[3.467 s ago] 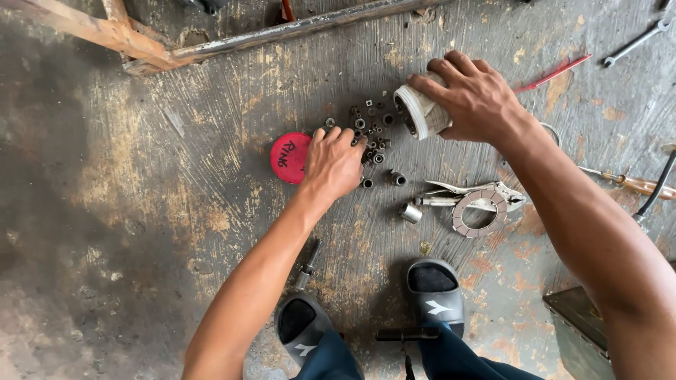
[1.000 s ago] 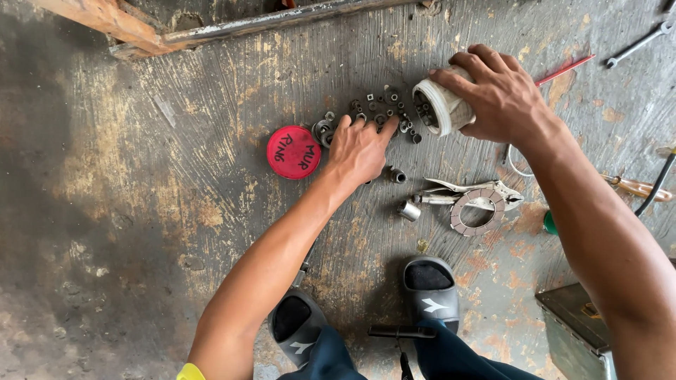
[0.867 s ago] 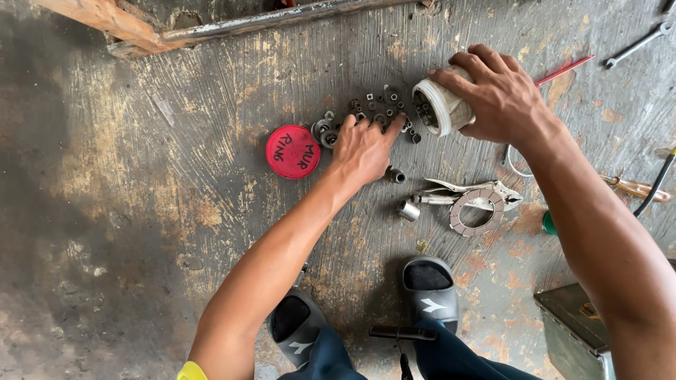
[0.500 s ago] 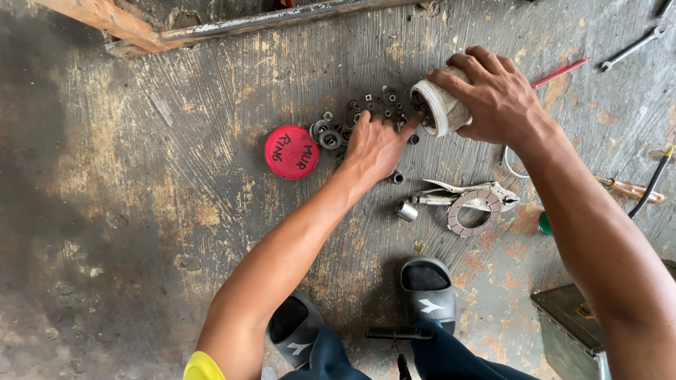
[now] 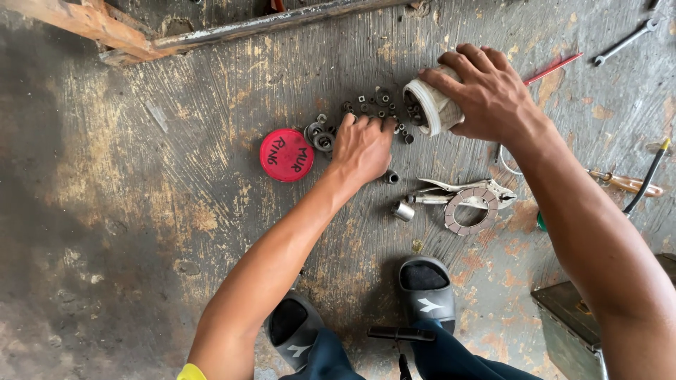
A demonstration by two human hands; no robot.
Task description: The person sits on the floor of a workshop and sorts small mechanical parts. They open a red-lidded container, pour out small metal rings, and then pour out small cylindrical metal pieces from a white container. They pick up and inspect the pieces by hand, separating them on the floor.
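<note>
My right hand [image 5: 489, 95] grips a white plastic jar [image 5: 429, 107] tipped on its side, mouth facing left toward a pile of small nuts and washers [image 5: 370, 109] on the concrete floor. Palm down, my left hand [image 5: 362, 148] rests on the near edge of that pile, fingers spread over the metal pieces. A red round lid [image 5: 286, 155] lies flat just left of this hand, with a few larger washers [image 5: 320, 136] between them.
Locking pliers [image 5: 458, 191] and a toothed metal ring [image 5: 473, 209] lie right of my left hand, with small sockets [image 5: 403, 210] nearby. A wrench [image 5: 623, 42], a screwdriver [image 5: 623, 184], a green metal box [image 5: 574, 324] and a wooden beam [image 5: 91, 24] border the area. My sandalled feet [image 5: 426, 292] are below.
My left hand slid a little up and left along the pile of nuts and washers. The jar stayed tipped in my right hand.
</note>
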